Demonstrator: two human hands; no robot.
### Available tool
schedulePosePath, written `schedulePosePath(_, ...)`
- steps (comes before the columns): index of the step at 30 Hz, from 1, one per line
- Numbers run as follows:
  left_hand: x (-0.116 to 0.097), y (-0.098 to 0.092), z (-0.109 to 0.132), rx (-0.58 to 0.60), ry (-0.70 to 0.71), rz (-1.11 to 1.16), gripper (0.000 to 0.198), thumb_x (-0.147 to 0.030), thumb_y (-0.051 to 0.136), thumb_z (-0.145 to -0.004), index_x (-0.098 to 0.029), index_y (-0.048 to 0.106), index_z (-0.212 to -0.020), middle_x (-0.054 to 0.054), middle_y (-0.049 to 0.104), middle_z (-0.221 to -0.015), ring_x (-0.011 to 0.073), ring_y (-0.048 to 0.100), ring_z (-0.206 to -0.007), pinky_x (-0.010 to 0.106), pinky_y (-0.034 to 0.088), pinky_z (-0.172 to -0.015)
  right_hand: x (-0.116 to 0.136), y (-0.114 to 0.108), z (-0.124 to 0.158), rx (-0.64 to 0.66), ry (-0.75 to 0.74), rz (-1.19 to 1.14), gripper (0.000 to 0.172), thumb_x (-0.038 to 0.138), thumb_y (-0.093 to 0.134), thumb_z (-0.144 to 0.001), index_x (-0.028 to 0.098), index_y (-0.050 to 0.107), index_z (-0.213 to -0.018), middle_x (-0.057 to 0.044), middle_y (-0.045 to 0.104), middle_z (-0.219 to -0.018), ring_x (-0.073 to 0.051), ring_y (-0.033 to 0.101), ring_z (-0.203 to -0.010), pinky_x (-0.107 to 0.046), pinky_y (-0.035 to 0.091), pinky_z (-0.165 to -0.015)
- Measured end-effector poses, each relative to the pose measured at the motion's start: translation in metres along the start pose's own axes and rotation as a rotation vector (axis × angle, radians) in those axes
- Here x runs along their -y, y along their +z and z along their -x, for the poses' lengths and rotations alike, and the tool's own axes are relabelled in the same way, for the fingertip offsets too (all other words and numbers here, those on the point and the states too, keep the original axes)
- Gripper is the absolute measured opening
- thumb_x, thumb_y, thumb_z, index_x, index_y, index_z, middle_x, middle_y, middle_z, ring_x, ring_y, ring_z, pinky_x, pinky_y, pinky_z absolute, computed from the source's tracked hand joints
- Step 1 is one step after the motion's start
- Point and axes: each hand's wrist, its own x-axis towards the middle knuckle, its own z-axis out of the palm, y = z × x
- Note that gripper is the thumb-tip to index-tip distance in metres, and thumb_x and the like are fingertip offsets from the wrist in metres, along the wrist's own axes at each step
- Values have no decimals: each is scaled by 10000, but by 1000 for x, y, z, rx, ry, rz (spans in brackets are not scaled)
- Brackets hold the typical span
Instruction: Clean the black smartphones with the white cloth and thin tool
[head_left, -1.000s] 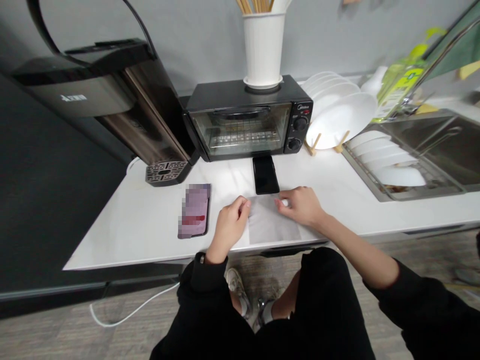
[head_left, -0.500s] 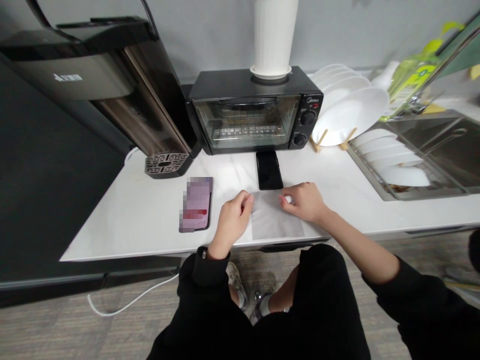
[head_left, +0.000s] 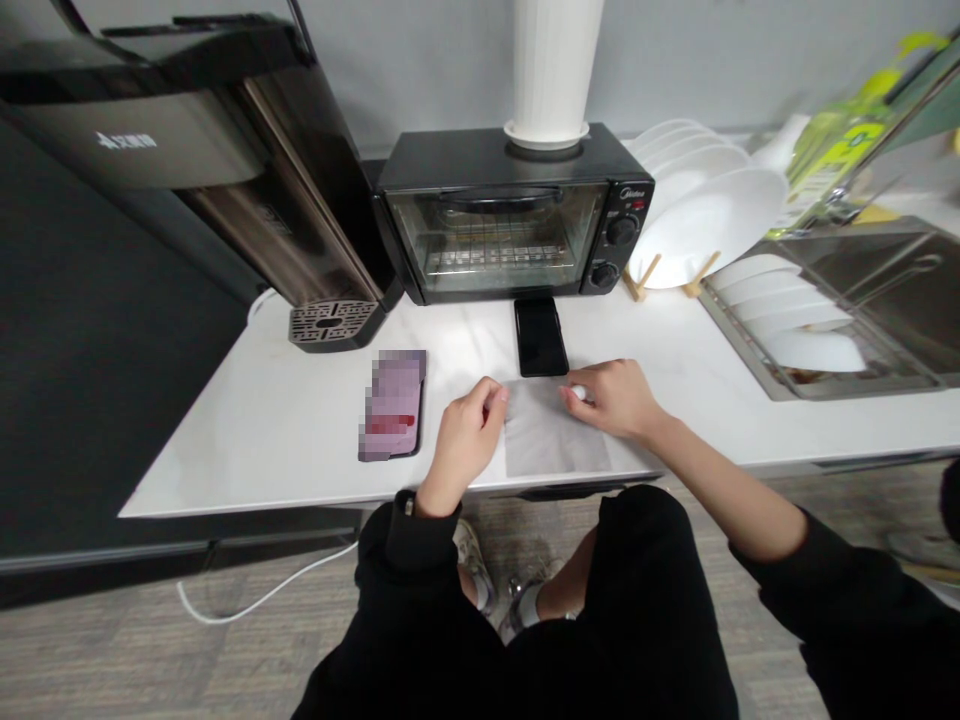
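A grey sheet (head_left: pixel 553 440), paper or thin cloth, lies flat on the white counter (head_left: pixel 285 440) near its front edge. My left hand (head_left: pixel 466 436) pinches the sheet's upper left corner with curled fingers. My right hand (head_left: pixel 613 398) pinches the upper right corner, and something small and white shows at its fingertips. A black phone (head_left: pixel 539 336) lies face up just beyond the sheet. A second phone (head_left: pixel 394 404) lies left of my left hand.
A black toaster oven (head_left: pixel 514 228) stands behind the black phone, with a white holder (head_left: pixel 553 70) on top. A dark dispenser machine (head_left: pixel 225 170) stands at the left. White plates (head_left: pixel 701 225) in a rack and a steel sink (head_left: pixel 862 300) holding dishes are at the right.
Both hands stay at the sheet's top corners. Only the camera has tilted, so the scene sits slightly higher in view.
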Motion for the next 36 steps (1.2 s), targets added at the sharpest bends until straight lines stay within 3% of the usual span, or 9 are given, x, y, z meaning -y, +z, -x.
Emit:
schedulePosePath(4, -1, -1, 0, -6, 5, -2, 250, -364, 455, -1057, -236, 538, -859, -49, 513, -663, 146, 526, -614, 270, 337, -660, 1, 0, -1, -13, 3, 15, 588, 628, 389, -1005, 200, 751, -827, -84, 750, -724, -211, 605, -633, -338, 161, -614)
schedulePosePath(9, -1, -1, 0, -6, 1, 7, 244, -367, 456, -1053, -236, 535, -863, -51, 508, -661, 144, 522, -611, 270, 330, -658, 2, 3, -2, -24, 16, 69, 506, 547, 422, -983, 198, 740, -800, -85, 734, -711, -204, 588, -623, -344, 148, -609)
schedulePosePath(15, -1, 0, 1, -7, 5, 26, 238, -376, 468, -1055, -233, 545, -881, -52, 520, -665, 143, 537, -626, 271, 334, -669, 2, 7, -2, -84, -32, 4, 550, 614, 406, -1002, 197, 718, -825, -73, 736, -746, -192, 583, -630, -335, 167, -607)
schedulePosePath(21, 2, -1, -1, -15, 43, 61, 248, -343, 466, -1077, -215, 591, -904, -19, 617, -760, 158, 599, -726, 279, 393, -737, 2, 8, -1, -136, 24, 16, 558, 559, 360, -1007, 190, 713, -781, -89, 713, -714, -194, 565, -613, -340, 178, -608)
schedulePosePath(26, -5, -5, 13, -61, 154, 159, 261, -269, 403, -1106, -209, 631, -994, 20, 652, -935, 170, 634, -890, 290, 450, -835, 13, -7, 35, -233, 43, -176, 638, 685, 313, -1049, 205, 692, -870, -71, 699, -760, -206, 604, -671, -326, 259, -627)
schedulePosePath(28, -18, -4, 29, -74, 220, 204, 224, -237, 435, -1099, -221, 657, -1077, 30, 654, -1024, 163, 634, -929, 280, 469, -820, 23, -14, 58, -217, 55, -312, 626, 711, 321, -1052, 216, 673, -905, -55, 692, -779, -204, 603, -675, -321, 298, -644)
schedulePosePath(31, -45, 2, 58, -79, 398, 254, 206, -153, 565, -1042, -245, 670, -1194, 48, 676, -1153, 181, 640, -1111, 307, 498, -957, 42, -19, 91, -139, 65, -551, 640, 754, 302, -1045, 225, 634, -904, -38, 669, -786, -203, 592, -686, -321, 334, -667)
schedulePosePath(33, -62, 9, 73, -85, 500, 333, 223, -95, 628, -998, -239, 673, -1162, 39, 706, -1130, 173, 656, -1089, 313, 514, -974, 53, -19, 107, -106, 48, -718, 684, 803, 270, -1021, 228, 611, -877, -31, 648, -779, -204, 586, -701, -319, 342, -673)
schedulePosePath(36, -78, 19, 84, -2, 597, 393, 238, -66, 672, -965, -216, 662, -1149, 38, 751, -1096, 172, 682, -1050, 326, 535, -987, 66, -17, 120, -128, 0, -902, 739, 866, 248, -974, 228, 576, -797, -23, 610, -749, -199, 562, -692, -315, 338, -657)
